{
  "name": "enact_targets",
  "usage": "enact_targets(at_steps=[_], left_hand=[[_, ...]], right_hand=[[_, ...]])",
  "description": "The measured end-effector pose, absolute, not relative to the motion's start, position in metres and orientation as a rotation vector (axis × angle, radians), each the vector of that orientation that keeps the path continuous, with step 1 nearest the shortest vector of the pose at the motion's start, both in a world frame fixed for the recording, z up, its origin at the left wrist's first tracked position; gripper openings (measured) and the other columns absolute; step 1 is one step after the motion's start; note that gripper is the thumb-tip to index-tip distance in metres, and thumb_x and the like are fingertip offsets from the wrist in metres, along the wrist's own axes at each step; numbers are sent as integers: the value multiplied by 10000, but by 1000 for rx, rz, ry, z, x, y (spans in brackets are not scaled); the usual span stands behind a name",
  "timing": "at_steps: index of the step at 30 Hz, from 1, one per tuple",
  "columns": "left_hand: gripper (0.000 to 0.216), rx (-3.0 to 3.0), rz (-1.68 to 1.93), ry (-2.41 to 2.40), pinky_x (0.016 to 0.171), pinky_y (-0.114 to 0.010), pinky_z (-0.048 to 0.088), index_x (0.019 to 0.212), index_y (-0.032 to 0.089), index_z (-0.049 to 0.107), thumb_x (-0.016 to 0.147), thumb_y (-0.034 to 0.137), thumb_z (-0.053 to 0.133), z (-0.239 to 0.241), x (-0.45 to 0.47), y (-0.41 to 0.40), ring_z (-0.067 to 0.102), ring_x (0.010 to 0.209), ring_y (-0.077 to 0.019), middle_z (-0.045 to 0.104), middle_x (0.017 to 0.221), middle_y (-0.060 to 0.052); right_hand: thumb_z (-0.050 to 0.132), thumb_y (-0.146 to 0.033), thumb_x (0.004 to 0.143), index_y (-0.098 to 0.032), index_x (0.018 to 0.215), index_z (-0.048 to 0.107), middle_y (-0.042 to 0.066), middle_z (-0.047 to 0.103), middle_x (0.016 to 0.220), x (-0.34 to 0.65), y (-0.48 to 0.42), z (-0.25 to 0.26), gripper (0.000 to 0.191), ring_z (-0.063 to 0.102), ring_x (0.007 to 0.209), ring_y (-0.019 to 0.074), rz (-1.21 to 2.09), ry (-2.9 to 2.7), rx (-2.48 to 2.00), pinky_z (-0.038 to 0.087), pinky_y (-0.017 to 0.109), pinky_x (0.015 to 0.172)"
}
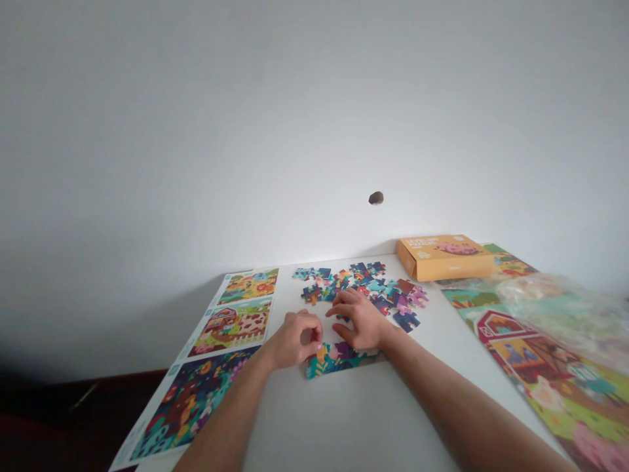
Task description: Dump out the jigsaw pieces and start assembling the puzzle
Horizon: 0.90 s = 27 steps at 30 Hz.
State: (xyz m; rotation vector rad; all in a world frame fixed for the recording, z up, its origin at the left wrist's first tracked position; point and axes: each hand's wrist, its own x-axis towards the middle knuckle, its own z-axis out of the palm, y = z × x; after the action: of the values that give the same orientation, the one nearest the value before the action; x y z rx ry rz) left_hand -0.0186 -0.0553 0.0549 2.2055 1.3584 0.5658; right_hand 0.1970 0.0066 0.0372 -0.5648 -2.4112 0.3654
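Note:
A joined strip of jigsaw pieces [339, 357], teal with yellow and purple leaf shapes, lies on the white table in front of me. Over its left end is my left hand [296, 337], thumb and forefinger pinched together; whatever is between them is too small to make out. My right hand [361, 320] hovers above the strip's right part, fingers curved and thumb apart, with nothing visible in it. Beyond both hands spreads a heap of loose puzzle pieces [344, 280], dark blue, teal, pink and purple. My right hand partly covers the heap and the strip.
A picture sheet [230, 328] with three printed scenes runs along the table's left edge. At the back right sits a yellow puzzle box [445, 257]. Right of it, clear plastic wrapping [550, 295] rests on a large farm picture [535, 360]. A white wall [295, 131] with a hole [376, 198] stands behind.

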Motion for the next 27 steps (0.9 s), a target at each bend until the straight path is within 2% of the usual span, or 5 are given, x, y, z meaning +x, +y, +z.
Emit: enact_targets(at_steps=[5,8,16,27], left_hand=[[116,2262,519,1412,914,-358,360,797,218,676,720,286,729,56,-16,-56,556,966,-230,644,908,-19],[134,2263,459,1424,946,-382,327,786,225,688,707,306,760,55,-16,-57,538,1008,-240,636,930,-19],[88,2245,433,1416,967,-383,298,791,238,692,719,246,743,52,-19,-56,536,1008,-225,636,933,-3],[79,2267,407,1400,916,-361,304,767,233,679,708,245,730,54,-19,-56,547,978,-223,652,918,-3]], right_hand=[[648,-225,781,-201,1021,693,72,596,1000,196,6,36,245,532,946,225,358,-2409,-564,445,379,862],[655,-225,775,-200,1022,695,70,595,998,197,7,36,251,529,941,220,366,-2411,-567,443,373,858],[750,-315,713,-244,1022,716,56,577,1043,198,6,37,319,504,987,236,398,-2488,-535,421,383,872],[770,-350,702,-272,1038,719,57,563,1093,199,5,37,349,499,1019,249,401,-2536,-569,414,404,890]])
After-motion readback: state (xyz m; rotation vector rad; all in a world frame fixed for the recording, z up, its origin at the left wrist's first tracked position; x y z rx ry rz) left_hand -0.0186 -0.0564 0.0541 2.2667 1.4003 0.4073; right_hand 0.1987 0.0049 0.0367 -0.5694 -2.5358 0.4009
